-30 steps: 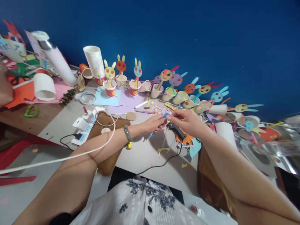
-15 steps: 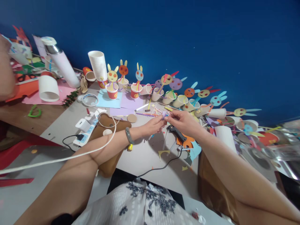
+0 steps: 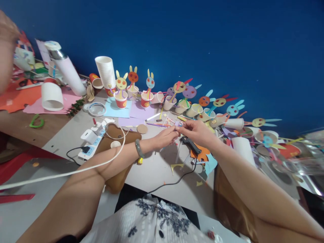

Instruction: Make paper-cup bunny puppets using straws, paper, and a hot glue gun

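My left hand (image 3: 165, 137), with a bangle on its wrist, meets my right hand (image 3: 197, 132) over the middle of the table. The fingers of both are closed around a small purple paper piece (image 3: 178, 124), mostly hidden by the fingertips. Just below my right hand lies a black glue gun (image 3: 191, 145), its cord trailing to the table's front edge. Behind my hands are scattered markers and paper scraps (image 3: 169, 118). An orange paper offcut (image 3: 203, 154) rests beside the glue gun.
Paper cups with rabbit-faced figures (image 3: 121, 98) line the wall. A cup stack (image 3: 105, 72) and a white bottle (image 3: 68, 71) stand at the back left. A power strip (image 3: 92, 145) and white cable lie left of a brown pouch (image 3: 115, 182). Another person's hand (image 3: 7, 44) shows far left.
My fingertips have come closer together, covering more of the purple piece. The other person's hand at the far left has risen, showing more of the orange paper.
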The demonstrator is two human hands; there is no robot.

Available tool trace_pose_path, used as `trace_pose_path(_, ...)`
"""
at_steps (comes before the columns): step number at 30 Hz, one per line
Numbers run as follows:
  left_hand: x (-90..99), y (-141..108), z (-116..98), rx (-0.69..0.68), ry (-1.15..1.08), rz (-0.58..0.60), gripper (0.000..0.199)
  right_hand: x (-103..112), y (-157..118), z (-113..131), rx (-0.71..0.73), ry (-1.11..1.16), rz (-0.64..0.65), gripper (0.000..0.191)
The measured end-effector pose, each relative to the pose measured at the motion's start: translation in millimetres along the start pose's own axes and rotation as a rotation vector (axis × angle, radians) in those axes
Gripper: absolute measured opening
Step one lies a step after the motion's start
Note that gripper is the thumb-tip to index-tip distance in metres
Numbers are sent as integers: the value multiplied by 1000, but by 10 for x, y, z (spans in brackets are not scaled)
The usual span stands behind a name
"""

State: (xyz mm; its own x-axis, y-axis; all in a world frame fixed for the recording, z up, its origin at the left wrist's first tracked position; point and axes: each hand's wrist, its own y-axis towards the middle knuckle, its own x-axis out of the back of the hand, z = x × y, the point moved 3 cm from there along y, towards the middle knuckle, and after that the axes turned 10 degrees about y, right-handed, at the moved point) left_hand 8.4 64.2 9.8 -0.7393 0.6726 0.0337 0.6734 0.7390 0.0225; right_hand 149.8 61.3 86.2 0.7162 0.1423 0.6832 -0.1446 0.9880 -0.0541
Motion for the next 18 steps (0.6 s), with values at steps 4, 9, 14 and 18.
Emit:
trace_pose_path(4, 7, -43, -80, -29, -5, -1, 24, 12, 0, -29, -19, 43, 35, 55)
trace_pose_path(9, 19, -69, -144, -57, 20, -6, 26, 12, -17, -66, -22, 97, 103, 51)
trace_pose_path(14, 30, -65, -119, -71, 36, -15, 29, 27, -49, -24, -10, 118, 107, 40)
trace_pose_path(18, 30, -46, -58, -90, 22, -27, 32, 34, -69, 45, -5, 79, 107, 24)
